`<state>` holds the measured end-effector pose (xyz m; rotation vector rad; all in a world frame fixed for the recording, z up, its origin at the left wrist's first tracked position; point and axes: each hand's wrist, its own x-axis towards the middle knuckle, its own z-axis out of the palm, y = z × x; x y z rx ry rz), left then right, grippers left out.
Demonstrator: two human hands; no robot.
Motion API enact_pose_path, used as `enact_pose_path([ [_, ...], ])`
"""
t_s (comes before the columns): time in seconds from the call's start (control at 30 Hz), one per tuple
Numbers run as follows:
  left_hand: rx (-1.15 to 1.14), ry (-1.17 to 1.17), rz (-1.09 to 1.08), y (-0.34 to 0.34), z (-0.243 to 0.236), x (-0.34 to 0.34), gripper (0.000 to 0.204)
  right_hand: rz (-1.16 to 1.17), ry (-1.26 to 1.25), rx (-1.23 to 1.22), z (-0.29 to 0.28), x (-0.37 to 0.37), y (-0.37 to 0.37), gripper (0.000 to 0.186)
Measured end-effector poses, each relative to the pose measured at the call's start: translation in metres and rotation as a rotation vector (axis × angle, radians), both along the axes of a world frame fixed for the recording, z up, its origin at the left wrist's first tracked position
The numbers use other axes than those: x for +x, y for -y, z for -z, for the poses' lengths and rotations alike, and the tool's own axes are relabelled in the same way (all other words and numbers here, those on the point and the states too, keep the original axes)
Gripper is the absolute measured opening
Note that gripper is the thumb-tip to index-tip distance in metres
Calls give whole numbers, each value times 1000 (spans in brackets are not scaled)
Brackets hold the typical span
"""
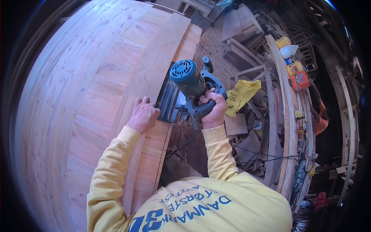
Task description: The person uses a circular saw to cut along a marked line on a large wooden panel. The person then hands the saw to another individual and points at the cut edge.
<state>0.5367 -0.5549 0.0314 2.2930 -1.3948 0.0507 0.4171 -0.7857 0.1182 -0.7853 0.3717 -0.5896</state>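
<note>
My right hand point(213, 108) is wrapped round the rear handle of a blue-green circular saw point(188, 79). The saw's dark metal base plate point(167, 102) rests along the right edge of a wide wooden panel point(104, 77). A long flat board point(154, 58) lies on top of that panel, beside the saw's base. My left hand point(143, 115) lies on this board with its fingers apart, its fingertips close to the base plate; whether they touch it I cannot tell. The blade is mostly hidden by the saw's body.
A power cord point(185, 144) hangs from the saw past the panel's edge. Wood offcuts point(247, 149) and a yellow plastic bag point(243, 96) lie to the right. Beyond stands a long timber bench point(284, 116) with a white bottle point(288, 51) and a red box point(299, 81).
</note>
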Motion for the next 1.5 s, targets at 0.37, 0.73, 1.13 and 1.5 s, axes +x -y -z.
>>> enact_pose_path([
  [0.37, 36, -2, -12, 12, -2, 13, 4, -70, 26, -1, 0, 15, 18, 18],
  [0.73, 93, -17, -13, 23, -1, 21, 5, -70, 29, -21, -3, 26, 27, 19],
  [1.13, 113, -1, -16, 31, -2, 29, 6, -56, -6, -22, -5, 35, 34, 16],
  [1.5, 99, -3, -14, 40, -3, 39, 5, -66, 7, -26, -3, 44, 46, 15],
])
